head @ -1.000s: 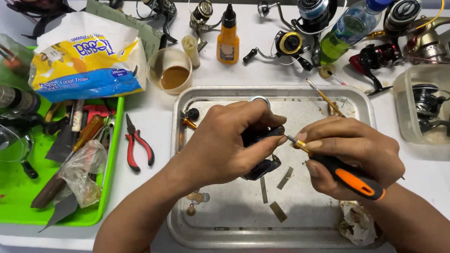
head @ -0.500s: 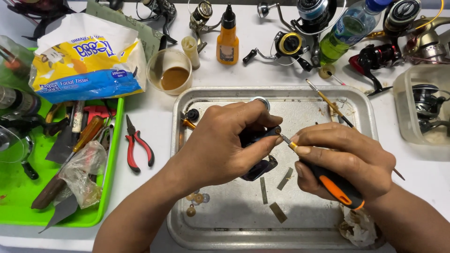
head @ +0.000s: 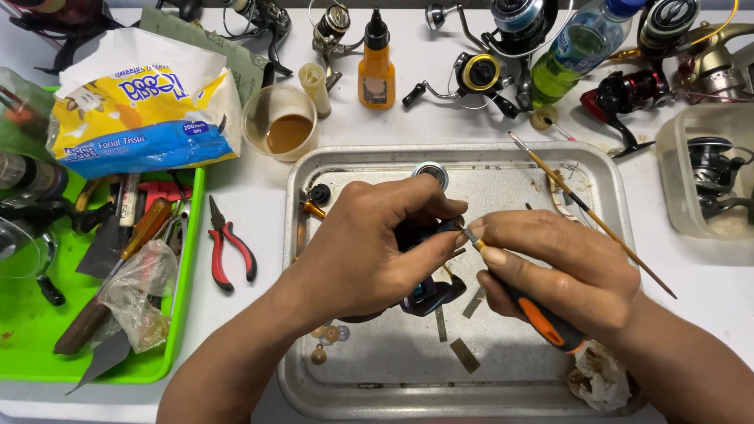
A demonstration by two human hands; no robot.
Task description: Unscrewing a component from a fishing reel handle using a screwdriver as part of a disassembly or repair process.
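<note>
Reel part (head: pixel 428 294): clamped in left hand (head: pixel 369 251) over tray (head: pixel 620 235); screwdriver (head: pixel 534 314) gripped in right hand (head: pixel 561 271), tip engaged. Likely next: steady turning.

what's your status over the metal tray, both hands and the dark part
Left hand pinching dark reel part over metal tray. Right hand holds orange-handled screwdriver, tip at the part. Thin paintbrush lies beside right hand.
</note>
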